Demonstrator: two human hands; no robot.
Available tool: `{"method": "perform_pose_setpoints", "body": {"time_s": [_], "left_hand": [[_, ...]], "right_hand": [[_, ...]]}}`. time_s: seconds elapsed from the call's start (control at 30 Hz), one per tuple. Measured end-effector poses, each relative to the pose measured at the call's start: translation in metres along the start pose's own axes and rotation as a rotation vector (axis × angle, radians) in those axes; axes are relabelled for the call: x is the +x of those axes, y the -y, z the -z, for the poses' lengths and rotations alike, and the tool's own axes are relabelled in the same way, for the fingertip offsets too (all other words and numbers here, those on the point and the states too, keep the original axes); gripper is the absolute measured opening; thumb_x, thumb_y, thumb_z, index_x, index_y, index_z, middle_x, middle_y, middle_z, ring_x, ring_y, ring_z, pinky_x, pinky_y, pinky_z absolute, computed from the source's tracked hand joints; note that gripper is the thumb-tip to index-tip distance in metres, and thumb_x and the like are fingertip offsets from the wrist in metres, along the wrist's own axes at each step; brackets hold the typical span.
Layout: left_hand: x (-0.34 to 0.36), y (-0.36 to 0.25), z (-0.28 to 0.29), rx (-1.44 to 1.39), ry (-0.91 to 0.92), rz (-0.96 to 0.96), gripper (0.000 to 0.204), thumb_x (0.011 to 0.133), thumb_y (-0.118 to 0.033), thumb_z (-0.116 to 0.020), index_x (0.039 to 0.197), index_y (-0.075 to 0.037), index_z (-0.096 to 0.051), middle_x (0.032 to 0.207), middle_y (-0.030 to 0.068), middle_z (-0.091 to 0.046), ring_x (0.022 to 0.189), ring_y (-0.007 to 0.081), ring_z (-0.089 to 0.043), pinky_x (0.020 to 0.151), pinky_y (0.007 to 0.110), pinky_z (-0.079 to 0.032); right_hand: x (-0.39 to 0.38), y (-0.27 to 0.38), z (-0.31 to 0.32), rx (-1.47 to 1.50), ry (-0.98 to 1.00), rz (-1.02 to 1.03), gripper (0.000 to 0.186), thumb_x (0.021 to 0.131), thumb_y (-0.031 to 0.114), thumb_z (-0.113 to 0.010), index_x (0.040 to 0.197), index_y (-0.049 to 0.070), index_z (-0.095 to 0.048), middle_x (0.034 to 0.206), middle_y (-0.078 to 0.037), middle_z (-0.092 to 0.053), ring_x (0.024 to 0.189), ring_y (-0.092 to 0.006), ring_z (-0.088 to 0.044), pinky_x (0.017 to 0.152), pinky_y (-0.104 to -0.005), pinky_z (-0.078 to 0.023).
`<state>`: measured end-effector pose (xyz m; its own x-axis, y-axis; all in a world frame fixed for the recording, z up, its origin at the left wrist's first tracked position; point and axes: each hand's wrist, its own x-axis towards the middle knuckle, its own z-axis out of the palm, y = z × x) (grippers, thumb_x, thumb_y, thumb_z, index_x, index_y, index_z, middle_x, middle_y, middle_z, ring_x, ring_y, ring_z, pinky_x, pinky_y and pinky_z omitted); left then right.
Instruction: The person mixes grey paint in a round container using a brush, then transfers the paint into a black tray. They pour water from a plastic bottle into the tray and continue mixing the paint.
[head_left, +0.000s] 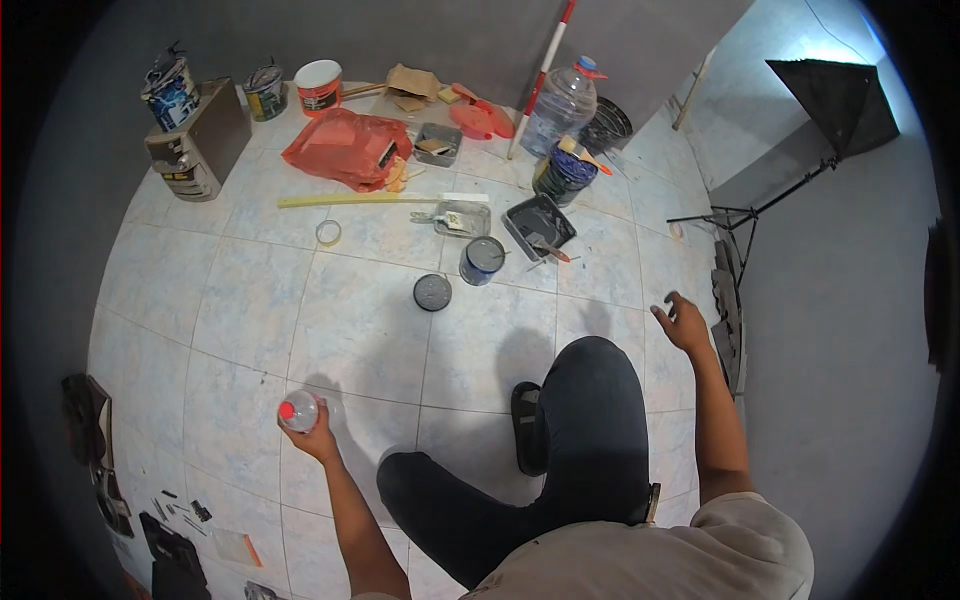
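My left hand [316, 440] is wrapped round a clear plastic bottle [302, 412] with a red cap, low on the left. Out past my right knee, my right hand [686, 326] hangs in the air, fingers apart and holding nothing. Ahead of my knees stands a blue can [482, 262] with grey paint on top. Beside it is a round grey-coated lid or shallow tub [432, 292]; I cannot tell which. A black paint tray [524, 216] with a brush across it lies farther off, next to a clear tray [478, 226] holding another brush.
Along the back wall are a red bag [350, 150], a large water bottle [560, 108], a white-and-red bucket [318, 84] and a grey case [212, 140]. A tape roll [328, 233] lies nearer. A lamp stand [740, 222] is at right, an open toolbox [172, 548] at lower left.
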<state>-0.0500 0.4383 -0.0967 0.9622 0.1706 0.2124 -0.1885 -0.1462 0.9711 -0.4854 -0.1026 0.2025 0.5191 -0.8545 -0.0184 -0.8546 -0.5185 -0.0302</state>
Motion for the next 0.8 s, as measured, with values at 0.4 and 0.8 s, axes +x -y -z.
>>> {"method": "perform_pose_setpoints", "body": {"time_s": [0.4,0.8], "left_hand": [[-0.022,-0.018,0.016,0.206,0.033,0.135,0.080,0.071,-0.013,-0.098,0.136,0.001,-0.054,0.130,0.0148,-0.064,0.116,0.0260,-0.064,0.102,0.041,-0.054],[-0.013,-0.045,0.021,0.348,-0.086,0.162,0.084,0.071,-0.022,-0.099,0.139,0.000,-0.055,0.130,0.0125,-0.067,0.120,0.0280,-0.064,0.107,0.043,-0.051]], "right_hand": [[0.068,-0.043,-0.132,0.159,0.232,0.003,0.049,0.091,0.046,-0.078,0.102,-0.002,-0.071,0.080,-0.022,-0.074,0.079,-0.0383,-0.074,0.074,-0.0465,-0.059],[0.225,-0.100,-0.220,0.464,0.032,0.204,0.037,0.091,0.032,-0.081,0.090,-0.001,-0.065,0.087,-0.024,-0.067,0.081,-0.0445,-0.065,0.072,-0.0508,-0.051]]}}
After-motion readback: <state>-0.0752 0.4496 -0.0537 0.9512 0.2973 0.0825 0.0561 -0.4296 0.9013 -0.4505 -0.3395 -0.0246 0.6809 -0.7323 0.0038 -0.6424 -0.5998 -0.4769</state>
